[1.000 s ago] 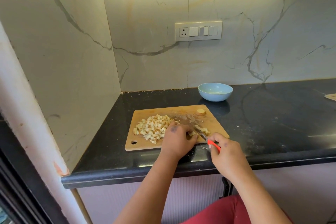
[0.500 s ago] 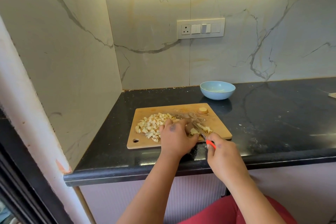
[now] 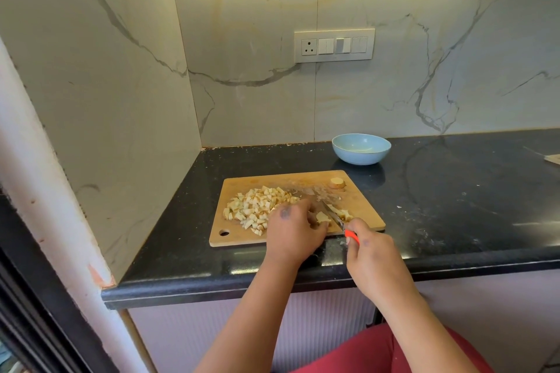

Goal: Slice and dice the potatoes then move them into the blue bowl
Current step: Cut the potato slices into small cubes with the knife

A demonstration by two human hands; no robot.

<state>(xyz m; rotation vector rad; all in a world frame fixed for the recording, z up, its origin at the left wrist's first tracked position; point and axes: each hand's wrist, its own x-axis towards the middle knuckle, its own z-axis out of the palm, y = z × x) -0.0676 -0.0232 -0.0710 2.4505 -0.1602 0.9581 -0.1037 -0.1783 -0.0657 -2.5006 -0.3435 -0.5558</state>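
While the left hand (image 3: 292,228) presses curled fingers down on a potato piece (image 3: 322,217) near the front edge of the board (image 3: 360,203), the right hand (image 3: 374,260) is closed around the orange handle of a knife (image 3: 336,216). Its blade angles away from the person across the board, lying between that piece and a few more cut bits (image 3: 345,214) just to its right. A heap of dice (image 3: 257,206) covers the left half of the board, touching the left hand's knuckles. One round potato end (image 3: 337,182) sits alone at the far right corner of the board. The bowl (image 3: 361,149) stands on the black bench (image 3: 454,200) just beyond that corner, apart from the board, near the marble wall; no dice can be seen inside it. A switch plate (image 3: 334,45) is set in the wall above.
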